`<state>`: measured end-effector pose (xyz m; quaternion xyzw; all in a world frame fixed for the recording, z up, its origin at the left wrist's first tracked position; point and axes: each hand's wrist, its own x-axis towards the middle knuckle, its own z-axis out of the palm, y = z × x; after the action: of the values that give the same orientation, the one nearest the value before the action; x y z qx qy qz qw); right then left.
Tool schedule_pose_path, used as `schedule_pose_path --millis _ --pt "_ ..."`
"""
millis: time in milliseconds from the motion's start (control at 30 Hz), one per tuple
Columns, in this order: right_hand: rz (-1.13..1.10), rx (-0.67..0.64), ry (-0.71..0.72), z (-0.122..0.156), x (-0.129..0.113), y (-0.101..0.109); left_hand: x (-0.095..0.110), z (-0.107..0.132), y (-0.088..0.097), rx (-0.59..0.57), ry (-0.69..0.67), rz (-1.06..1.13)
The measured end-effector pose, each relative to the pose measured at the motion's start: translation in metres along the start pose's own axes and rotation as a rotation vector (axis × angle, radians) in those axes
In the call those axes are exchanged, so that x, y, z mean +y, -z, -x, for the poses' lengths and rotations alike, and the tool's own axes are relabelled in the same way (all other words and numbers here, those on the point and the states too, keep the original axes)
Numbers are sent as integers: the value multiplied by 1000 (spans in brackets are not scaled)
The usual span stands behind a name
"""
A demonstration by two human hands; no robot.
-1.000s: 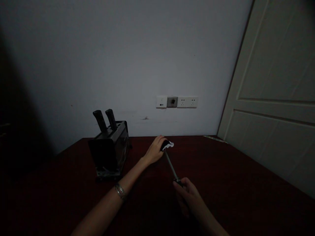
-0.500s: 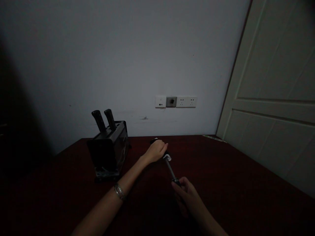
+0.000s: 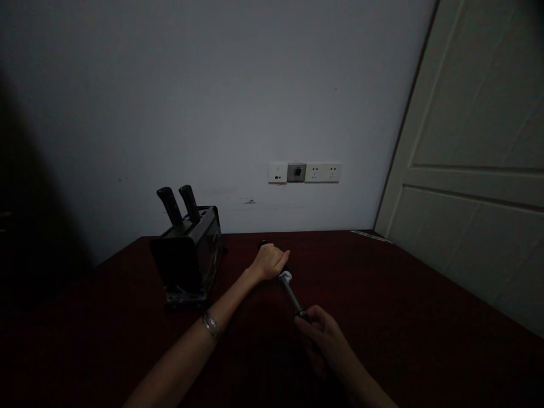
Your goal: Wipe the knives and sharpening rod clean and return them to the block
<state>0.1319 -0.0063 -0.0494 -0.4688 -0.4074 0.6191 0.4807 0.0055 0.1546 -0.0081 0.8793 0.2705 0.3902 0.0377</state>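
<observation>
My left hand point(image 3: 270, 262) is closed over a long black object point(image 3: 262, 244), whose far end sticks out past the knuckles. A small white piece point(image 3: 285, 276) shows at the near end, beside the thumb side of that hand. My right hand point(image 3: 323, 337) grips the dark handle of a tool with a slim grey metal shaft point(image 3: 291, 294). The shaft points away from me and meets the white piece; whether it is a blade or a rod cannot be made out. The knife block point(image 3: 206, 238) stands left of my hands, two black-handled knives point(image 3: 190, 204) upright in it.
All this is on a dark red table point(image 3: 361, 283). Behind it is a pale wall with a row of sockets point(image 3: 304, 173). A white panelled door point(image 3: 463, 170) borders the right side. A thin strip point(image 3: 369, 235) lies at the far right corner.
The white piece and the metal shaft have shifted slightly left, tilting the tool a little. Both hands keep their hold. The view has moved very slightly.
</observation>
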Motion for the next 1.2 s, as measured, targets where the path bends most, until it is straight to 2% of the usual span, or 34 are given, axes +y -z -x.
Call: schedule_pose_path --millis 300,533,700,967,1200 --pt "-59 19 22 -4 -2 4 32 1 -9 -171 -144 -190" --pt "-68 15 24 -6 -4 5 57 4 -8 -268 -266 -290" --pt "-100 58 65 -2 -6 3 74 2 -8 -337 -383 -396" --pt "-239 84 64 3 4 -3 66 1 -22 -315 -434 -346" --pt "-252 123 65 1 10 -1 60 -3 -31 -303 -442 -262"
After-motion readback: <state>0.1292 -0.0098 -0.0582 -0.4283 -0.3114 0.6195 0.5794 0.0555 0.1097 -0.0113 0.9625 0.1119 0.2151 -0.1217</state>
